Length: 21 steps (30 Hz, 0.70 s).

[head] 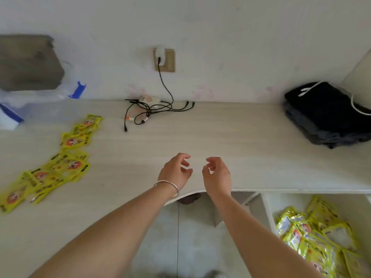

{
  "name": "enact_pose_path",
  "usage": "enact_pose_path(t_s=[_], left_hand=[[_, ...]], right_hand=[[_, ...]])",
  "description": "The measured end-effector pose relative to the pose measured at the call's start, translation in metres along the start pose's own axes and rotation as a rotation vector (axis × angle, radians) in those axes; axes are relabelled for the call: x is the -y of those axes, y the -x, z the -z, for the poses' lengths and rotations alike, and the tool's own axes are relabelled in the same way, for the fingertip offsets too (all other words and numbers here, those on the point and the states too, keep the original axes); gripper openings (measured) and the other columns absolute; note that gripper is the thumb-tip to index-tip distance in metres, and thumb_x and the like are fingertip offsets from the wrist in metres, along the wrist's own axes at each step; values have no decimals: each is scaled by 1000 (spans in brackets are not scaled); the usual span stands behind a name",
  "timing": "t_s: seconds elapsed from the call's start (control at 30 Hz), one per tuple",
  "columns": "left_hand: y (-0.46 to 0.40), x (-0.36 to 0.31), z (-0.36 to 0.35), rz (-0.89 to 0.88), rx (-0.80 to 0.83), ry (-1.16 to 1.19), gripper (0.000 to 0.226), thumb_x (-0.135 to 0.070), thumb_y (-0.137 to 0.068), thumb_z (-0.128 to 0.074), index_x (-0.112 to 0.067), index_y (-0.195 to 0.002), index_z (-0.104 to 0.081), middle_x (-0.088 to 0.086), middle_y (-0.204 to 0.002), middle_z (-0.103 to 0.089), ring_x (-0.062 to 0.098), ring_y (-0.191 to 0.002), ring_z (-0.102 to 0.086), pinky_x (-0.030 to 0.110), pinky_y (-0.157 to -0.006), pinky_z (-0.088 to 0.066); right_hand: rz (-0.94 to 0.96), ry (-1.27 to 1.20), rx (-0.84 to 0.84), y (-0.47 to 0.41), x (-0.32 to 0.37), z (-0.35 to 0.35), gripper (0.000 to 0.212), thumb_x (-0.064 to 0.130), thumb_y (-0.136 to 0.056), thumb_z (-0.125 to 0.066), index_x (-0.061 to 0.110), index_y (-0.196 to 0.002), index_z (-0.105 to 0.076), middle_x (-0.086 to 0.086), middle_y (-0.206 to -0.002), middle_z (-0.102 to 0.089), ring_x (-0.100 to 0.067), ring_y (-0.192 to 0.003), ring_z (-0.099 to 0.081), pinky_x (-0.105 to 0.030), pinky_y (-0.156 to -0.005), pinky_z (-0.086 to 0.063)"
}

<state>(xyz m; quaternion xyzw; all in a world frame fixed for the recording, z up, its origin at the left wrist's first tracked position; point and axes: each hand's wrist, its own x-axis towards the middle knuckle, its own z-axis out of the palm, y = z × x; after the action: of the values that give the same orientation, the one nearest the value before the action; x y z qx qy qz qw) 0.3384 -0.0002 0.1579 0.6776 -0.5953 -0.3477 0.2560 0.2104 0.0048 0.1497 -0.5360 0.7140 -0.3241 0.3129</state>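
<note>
My left hand (176,171), with a silver bangle (167,187) on the wrist, hovers over the front edge of the pale desk (220,137), its fingers loosely curled and holding nothing. My right hand (217,175) is beside it, a small gap apart, fingers also loosely curled and empty. Several yellow packets (60,163) lie in an overlapping row across the left of the desk. Another heap of yellow packets (313,235) fills a low white bin at the bottom right, below the desk.
A black cable tangle (152,110) with a small white adapter lies at the back centre, plugged into a wall socket (165,60). Folded dark clothes (327,115) sit at the back right. A grey box (28,63) over clear plastic bags stands at the back left.
</note>
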Motion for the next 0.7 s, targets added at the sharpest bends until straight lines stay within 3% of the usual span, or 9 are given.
enact_pose_path(t_s=[0.27,0.5,0.63,0.7], left_hand=[[14,107,133,224,-247,86,39,-19,-85,-65,-21,-121,-52,-7,-96,-57,14,-79,-60,29,-80,-50],[28,197,205,493,-436,194,38,-18,-84,-64,-22,-121,-54,-6,-93,-56,16,-76,-57,27,-70,-46],[27,249,234,668,-562,263,35,-17,-84,-65,-15,-118,-57,-3,-94,-58,19,-86,-60,35,-81,-50],[28,272,247,770,-623,223,34,-20,-84,-65,-14,-117,-59,3,-108,-61,22,-104,-59,34,-92,-46]], right_hand=[[158,42,273,19,102,-120,25,14,-89,-50,20,-113,-57,6,-99,-58,-17,-102,-56,-30,-82,-48],[290,139,560,30,160,-226,26,15,-88,-50,21,-112,-58,6,-96,-57,-17,-103,-56,-30,-81,-47],[349,244,729,25,184,-290,30,14,-88,-50,21,-116,-56,2,-108,-60,-18,-108,-55,-35,-86,-49],[383,313,786,20,189,-317,33,11,-90,-47,20,-121,-53,-1,-119,-58,-22,-113,-53,-36,-90,-46]])
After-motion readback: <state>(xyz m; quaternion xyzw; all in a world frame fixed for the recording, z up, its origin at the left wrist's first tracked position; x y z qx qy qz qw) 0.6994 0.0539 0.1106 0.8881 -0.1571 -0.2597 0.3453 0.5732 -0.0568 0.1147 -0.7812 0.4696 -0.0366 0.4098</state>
